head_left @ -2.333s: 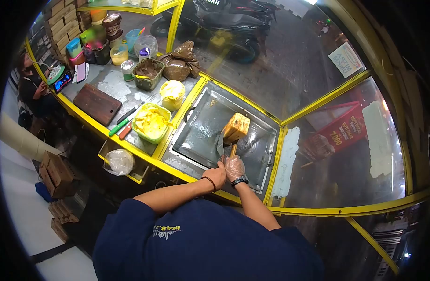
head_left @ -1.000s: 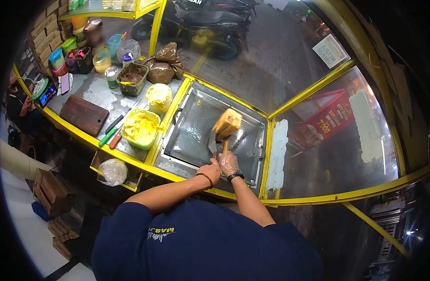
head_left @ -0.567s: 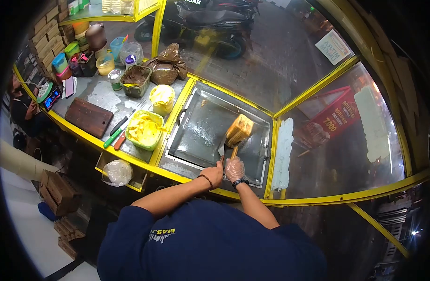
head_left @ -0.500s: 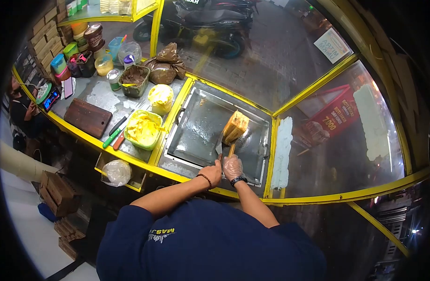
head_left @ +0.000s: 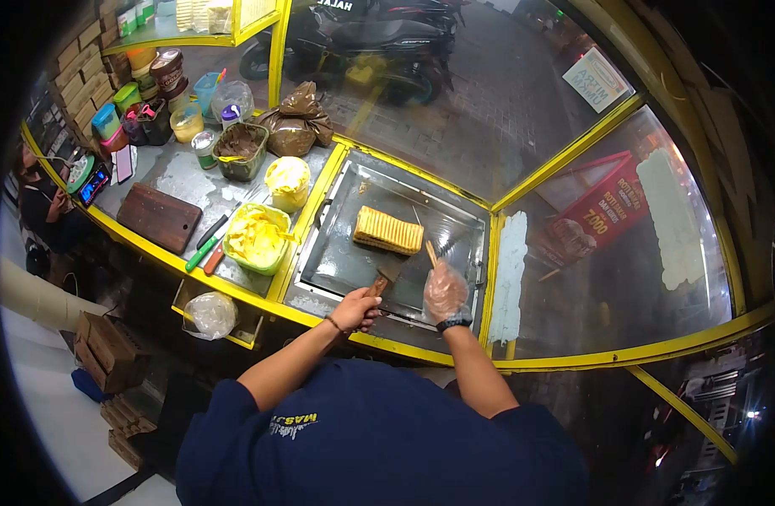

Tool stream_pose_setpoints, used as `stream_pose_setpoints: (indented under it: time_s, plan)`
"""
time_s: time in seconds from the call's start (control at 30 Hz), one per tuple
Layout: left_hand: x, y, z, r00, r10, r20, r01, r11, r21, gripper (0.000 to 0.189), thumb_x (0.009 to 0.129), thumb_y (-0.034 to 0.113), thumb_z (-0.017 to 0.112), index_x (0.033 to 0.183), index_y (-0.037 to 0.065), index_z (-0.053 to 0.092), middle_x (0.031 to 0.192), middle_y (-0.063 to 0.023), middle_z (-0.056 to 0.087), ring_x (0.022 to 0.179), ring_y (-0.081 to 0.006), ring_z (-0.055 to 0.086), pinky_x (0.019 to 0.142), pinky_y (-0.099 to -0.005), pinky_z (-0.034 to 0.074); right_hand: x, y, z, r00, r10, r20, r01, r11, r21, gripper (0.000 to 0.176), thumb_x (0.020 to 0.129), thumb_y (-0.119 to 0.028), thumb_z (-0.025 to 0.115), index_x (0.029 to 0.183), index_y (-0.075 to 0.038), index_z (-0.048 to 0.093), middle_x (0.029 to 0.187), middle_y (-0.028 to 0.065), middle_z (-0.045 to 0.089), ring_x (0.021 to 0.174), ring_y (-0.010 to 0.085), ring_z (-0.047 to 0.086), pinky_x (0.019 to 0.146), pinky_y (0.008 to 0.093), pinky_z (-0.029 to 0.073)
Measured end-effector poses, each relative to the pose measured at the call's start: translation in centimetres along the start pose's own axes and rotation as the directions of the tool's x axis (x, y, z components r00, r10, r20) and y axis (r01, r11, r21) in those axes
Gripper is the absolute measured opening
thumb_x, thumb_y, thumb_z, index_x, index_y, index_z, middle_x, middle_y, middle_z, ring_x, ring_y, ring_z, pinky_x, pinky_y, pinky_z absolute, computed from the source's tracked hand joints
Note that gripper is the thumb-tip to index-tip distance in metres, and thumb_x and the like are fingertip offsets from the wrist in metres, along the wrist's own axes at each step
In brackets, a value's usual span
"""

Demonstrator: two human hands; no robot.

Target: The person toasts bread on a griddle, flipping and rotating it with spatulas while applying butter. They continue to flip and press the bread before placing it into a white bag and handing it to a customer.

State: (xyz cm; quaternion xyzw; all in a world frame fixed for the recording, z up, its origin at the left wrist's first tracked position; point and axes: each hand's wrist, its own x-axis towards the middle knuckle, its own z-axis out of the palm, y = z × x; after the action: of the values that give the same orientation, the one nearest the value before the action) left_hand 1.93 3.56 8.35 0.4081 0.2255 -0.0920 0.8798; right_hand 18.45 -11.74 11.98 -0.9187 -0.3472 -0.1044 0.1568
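A toasted bread block (head_left: pixel 389 229) with a ridged, browned top lies on the dark griddle (head_left: pixel 337 261). My left hand (head_left: pixel 354 310) is closed around the brown handle of a scraper (head_left: pixel 387 270), whose flat blade sits at the bread's near edge. To the right, my right hand (head_left: pixel 446 291), in a clear plastic glove, grips a light wooden-handled tool (head_left: pixel 431 252). This tool stands at the bread's right end; its metal part is too thin and blurred to make out.
Left of the griddle are a tub of yellow spread (head_left: pixel 257 236), knives (head_left: pixel 204 253), a dark cutting board (head_left: pixel 159 218) and a container of brown spread (head_left: pixel 242 150). Yellow-framed glass panels (head_left: pixel 565 160) enclose the far and right sides. A person (head_left: pixel 46 198) is at the far left.
The bread block has gone from standing upright, pinched between the two tools, to lying flat, further left. My hands have moved apart, the left one leftward and the right one rightward.
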Motion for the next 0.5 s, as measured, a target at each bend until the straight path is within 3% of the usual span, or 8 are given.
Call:
stream_pose_setpoints:
  time_s: [0.13, 0.23, 0.27, 0.37, 0.4, 0.43, 0.47, 0.5]
  plan:
    - [-2.9, 1.1, 0.6, 0.995, 0.025, -0.101, -0.025, 1.000, 0.000, 0.012, 0.092, 0.018, 0.052, 0.088, 0.013, 0.041, 0.059, 0.0014, 0.040, 0.042, -0.0090, 0.036, 0.039, -0.0265, 0.032, 4.7, 2.4, 0.7, 0.999, -0.032, 0.040, 0.032, 0.999, 0.008, 0.015, 0.084, -0.015, 0.049, 0.089, -0.002, 0.056, 0.074, 0.0211, 0.063, 0.072, 0.0401, 0.063, 0.063, 0.0485, 0.050]
    - [-2.4, 1.8, 0.6, 0.960, 0.096, -0.262, -0.078, 0.994, 0.076, 0.012, 0.092, 0.018, 0.051, 0.088, 0.012, 0.040, 0.059, 0.0011, 0.039, 0.042, -0.0087, 0.036, 0.038, -0.0266, 0.033, 6.5, 2.6, -0.4, 0.966, -0.168, 0.196, 0.180, 0.983, -0.044, 0.019, 0.083, -0.015, 0.049, 0.081, 0.000, 0.060, 0.076, 0.0213, 0.064, 0.073, 0.0404, 0.063, 0.064, 0.0479, 0.050]
    - [-1.6, 2.0, -0.5, 0.947, 0.111, -0.301, -0.056, 0.981, 0.184, 0.014, 0.089, 0.020, 0.053, 0.092, 0.007, 0.048, 0.062, -0.0061, 0.051, 0.046, -0.0178, 0.049, 0.045, -0.0343, 0.043, 6.3, 2.2, -1.4, 0.947, -0.189, 0.261, 0.217, 0.973, -0.082, 0.022, 0.082, -0.017, 0.050, 0.076, -0.001, 0.062, 0.078, 0.0211, 0.064, 0.074, 0.0398, 0.063, 0.065, 0.0465, 0.050]
    - [1.7, 2.1, -4.2, 0.867, 0.398, -0.300, -0.090, 0.718, 0.691, 0.014, 0.087, 0.017, 0.053, 0.090, 0.004, 0.053, 0.060, -0.0056, 0.051, 0.044, -0.0158, 0.050, 0.040, -0.0321, 0.041, 4.8, 3.2, -3.3, 0.897, -0.281, 0.341, 0.253, 0.959, 0.125, 0.023, 0.082, -0.021, 0.053, 0.076, -0.001, 0.063, 0.078, 0.0212, 0.064, 0.072, 0.0392, 0.063, 0.065, 0.0461, 0.050]
    - [1.2, 3.4, -4.1, 0.862, 0.453, -0.228, -0.080, 0.565, 0.821, 0.017, 0.084, 0.017, 0.053, 0.090, 0.001, 0.056, 0.062, -0.0108, 0.055, 0.049, -0.0207, 0.055, 0.045, -0.0350, 0.045, 4.6, 4.2, -3.9, 0.846, -0.303, 0.438, 0.232, 0.950, 0.208, 0.025, 0.082, -0.024, 0.054, 0.074, -0.003, 0.062, 0.076, 0.0209, 0.063, 0.071, 0.0382, 0.062, 0.063, 0.0464, 0.049]
    - [0.8, 5.0, -4.1, 0.855, 0.497, -0.147, -0.068, 0.390, 0.918, 0.020, 0.081, 0.016, 0.053, 0.089, -0.002, 0.058, 0.065, -0.0159, 0.059, 0.054, -0.0255, 0.060, 0.049, -0.0380, 0.049, 4.1, 6.0, -3.6, 0.829, -0.351, 0.436, 0.305, 0.936, 0.176, 0.023, 0.083, -0.023, 0.054, 0.073, -0.004, 0.061, 0.073, 0.0186, 0.062, 0.067, 0.0360, 0.061, 0.060, 0.0443, 0.048]
    - [-0.9, 7.8, -2.2, 0.923, 0.323, -0.209, 0.045, 0.448, 0.893, 0.025, 0.077, 0.015, 0.052, 0.091, -0.004, 0.060, 0.072, -0.0225, 0.063, 0.064, -0.0332, 0.064, 0.060, -0.0420, 0.051, 3.1, 8.4, -2.3, 0.806, -0.402, 0.434, 0.379, 0.914, 0.144, 0.022, 0.084, -0.022, 0.055, 0.073, -0.004, 0.059, 0.070, 0.0163, 0.061, 0.063, 0.0338, 0.060, 0.057, 0.0422, 0.047]
    - [0.2, 7.7, -3.4, 0.927, 0.352, -0.128, 0.003, 0.334, 0.942, 0.025, 0.077, 0.015, 0.052, 0.091, -0.003, 0.060, 0.072, -0.0218, 0.063, 0.065, -0.0328, 0.064, 0.061, -0.0419, 0.051, 1.8, 11.0, -0.5, 0.779, -0.453, 0.433, 0.452, 0.885, 0.114, 0.021, 0.085, -0.021, 0.055, 0.073, -0.005, 0.058, 0.067, 0.0140, 0.061, 0.059, 0.0317, 0.059, 0.054, 0.0401, 0.046]
